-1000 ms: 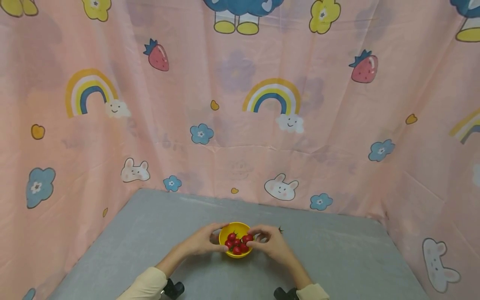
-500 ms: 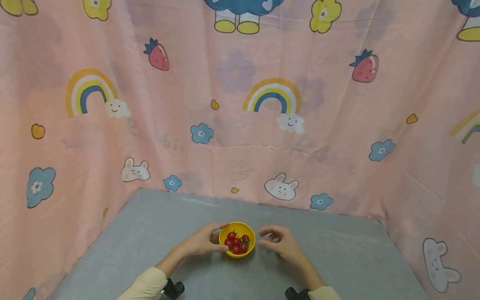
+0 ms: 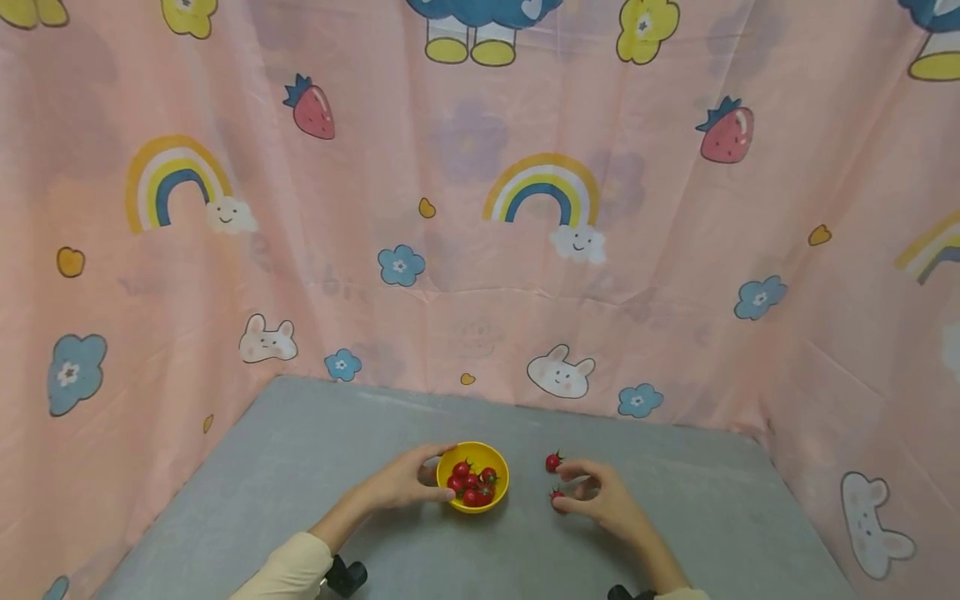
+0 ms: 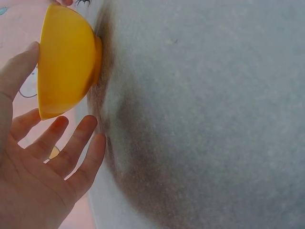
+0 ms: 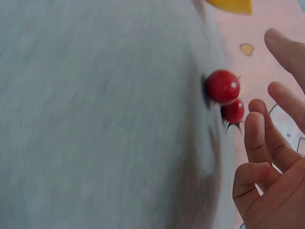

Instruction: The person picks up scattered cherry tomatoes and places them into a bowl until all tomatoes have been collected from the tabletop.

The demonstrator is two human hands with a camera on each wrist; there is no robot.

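A yellow bowl (image 3: 489,455) stands near the middle of the table, with several red cherry tomatoes (image 3: 471,481) inside. My left hand (image 3: 405,482) grips its left side, the thumb over the near rim and a finger at the far rim; the left wrist view shows the bowl's outer wall (image 4: 69,62) beside the spread fingers. To the right of the bowl lie two more cherry tomatoes, a farther one (image 3: 552,462) and a nearer one (image 3: 557,497). Right beside them is my right hand (image 3: 609,498), thumb and fingers parted, holding nothing; the right wrist view shows a gap between fingertips and tomatoes.
Grey cloth covers the table (image 3: 360,433). A pink printed curtain (image 3: 465,308) hangs along the back and both sides. Black wrist cameras are strapped to both forearms, the left one (image 3: 345,575) lying low over the table.
My right hand has released a cherry tomato in the bowl and moved right, down to the two tomatoes on the table. My left hand has stayed at the bowl.
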